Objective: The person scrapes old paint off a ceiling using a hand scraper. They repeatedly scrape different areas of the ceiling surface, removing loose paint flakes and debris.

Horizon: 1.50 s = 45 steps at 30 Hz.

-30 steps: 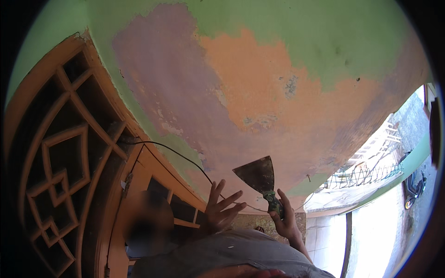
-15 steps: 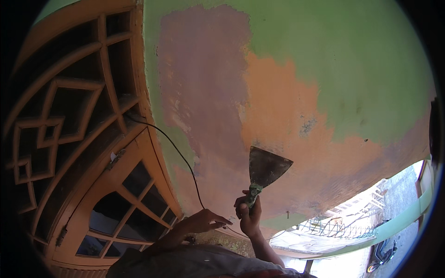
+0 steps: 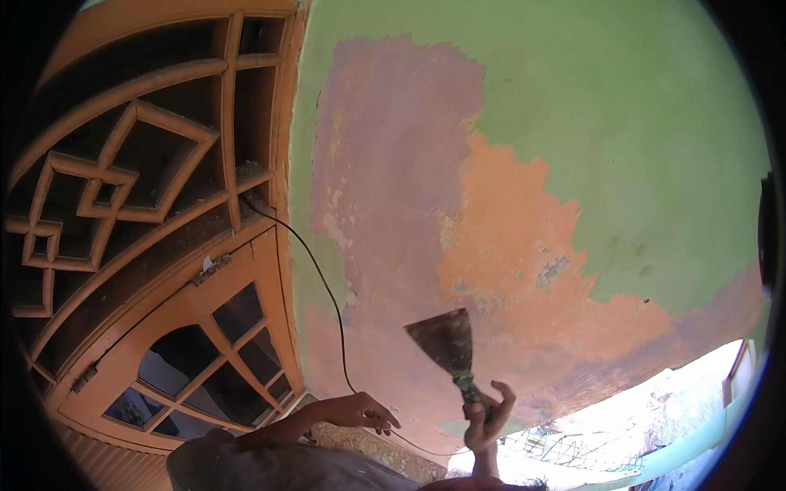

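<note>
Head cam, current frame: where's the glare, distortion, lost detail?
Head view: bright white outdoor opening at lower right blows out; orange wooden lattice at left bows toward the rim, its gaps nearly black; black vignetting fills the corners. Also head view: the dark, triangular-bladed metal scraper has a legible outline, fine surface detail less so.

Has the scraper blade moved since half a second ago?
Yes: the scraper blade has swung left, now appearing farther left of the grey patch on the wall.

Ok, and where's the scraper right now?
In the head view, the scraper is below and slightly right of centre, blade up, its handle in the right hand, with the patchy wall behind it.
</note>
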Each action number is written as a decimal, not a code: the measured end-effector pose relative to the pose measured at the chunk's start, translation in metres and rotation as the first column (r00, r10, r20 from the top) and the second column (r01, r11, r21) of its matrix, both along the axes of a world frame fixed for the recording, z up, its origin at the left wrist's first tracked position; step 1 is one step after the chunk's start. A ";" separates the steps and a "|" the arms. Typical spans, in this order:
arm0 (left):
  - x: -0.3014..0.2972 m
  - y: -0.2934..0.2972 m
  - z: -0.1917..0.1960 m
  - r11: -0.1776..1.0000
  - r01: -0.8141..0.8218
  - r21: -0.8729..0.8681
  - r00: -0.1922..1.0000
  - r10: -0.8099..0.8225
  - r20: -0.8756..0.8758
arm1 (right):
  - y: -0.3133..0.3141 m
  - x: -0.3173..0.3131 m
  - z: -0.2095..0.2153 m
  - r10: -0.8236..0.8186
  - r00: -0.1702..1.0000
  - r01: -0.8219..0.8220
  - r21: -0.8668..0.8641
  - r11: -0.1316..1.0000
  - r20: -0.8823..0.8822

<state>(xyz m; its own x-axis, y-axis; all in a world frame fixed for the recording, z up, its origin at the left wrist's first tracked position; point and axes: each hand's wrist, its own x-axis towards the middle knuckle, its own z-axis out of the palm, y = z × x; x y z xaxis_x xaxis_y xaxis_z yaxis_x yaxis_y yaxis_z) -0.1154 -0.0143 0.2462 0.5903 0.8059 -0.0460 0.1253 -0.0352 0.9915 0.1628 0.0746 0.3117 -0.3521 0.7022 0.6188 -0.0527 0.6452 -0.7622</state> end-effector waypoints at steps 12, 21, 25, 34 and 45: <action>-0.036 0.016 0.132 0.852 -0.484 0.201 0.771 0.307 0.558 | -0.017 -0.138 0.119 0.157 0.985 -0.152 0.067 0.986 -0.067; -0.056 0.027 0.143 0.399 -0.815 0.420 0.569 0.418 0.708 | -0.027 -0.240 0.165 0.449 0.825 -0.493 -0.050 0.868 -0.343; -0.066 0.056 0.166 0.086 -0.882 0.463 0.459 0.375 0.805 | -0.038 -0.262 0.183 0.447 0.845 -0.449 0.065 0.891 -0.292; -0.074 0.078 0.251 -0.254 -0.846 0.469 0.501 -0.075 0.862 | -0.043 -0.230 0.233 0.475 0.880 -0.475 0.008 0.880 -0.020; -0.138 0.066 0.320 0.338 -0.872 0.353 0.099 -0.586 0.804 | 0.030 -0.095 0.373 -0.587 0.765 0.388 0.917 0.090 -0.266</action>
